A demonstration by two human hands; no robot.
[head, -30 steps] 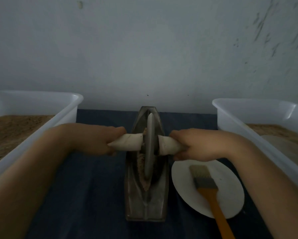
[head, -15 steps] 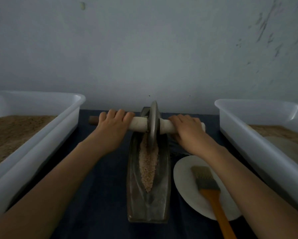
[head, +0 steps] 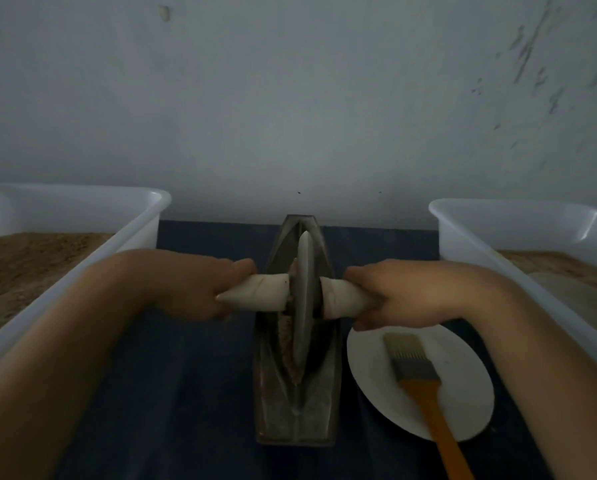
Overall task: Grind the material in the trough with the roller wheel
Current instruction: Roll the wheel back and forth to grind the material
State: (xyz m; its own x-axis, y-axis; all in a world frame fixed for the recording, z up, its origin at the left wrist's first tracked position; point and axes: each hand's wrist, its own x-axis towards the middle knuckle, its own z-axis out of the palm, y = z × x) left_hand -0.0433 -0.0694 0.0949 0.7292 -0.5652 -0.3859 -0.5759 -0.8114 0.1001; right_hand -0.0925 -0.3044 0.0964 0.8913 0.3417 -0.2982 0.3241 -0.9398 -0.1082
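A dark metal boat-shaped trough (head: 295,415) lies lengthwise on the blue cloth in front of me. The thin metal roller wheel (head: 305,299) stands upright in its groove near the middle. A pale axle handle (head: 262,292) sticks out on both sides of the wheel. My left hand (head: 193,285) grips the left end and my right hand (head: 397,294) grips the right end. Brownish ground material (head: 286,344) shows in the groove just left of the wheel; the rest is hidden behind the wheel.
A white plate (head: 463,386) lies right of the trough with an orange-handled brush (head: 425,386) on it. White plastic bins with brown granular material stand at the left (head: 131,233) and right (head: 463,244). A grey wall closes off the back.
The wheel rolled from the trough's middle to its far end and has come back toward me to the middle, both hands holding the axle throughout. The material is again mostly covered by the wheel.
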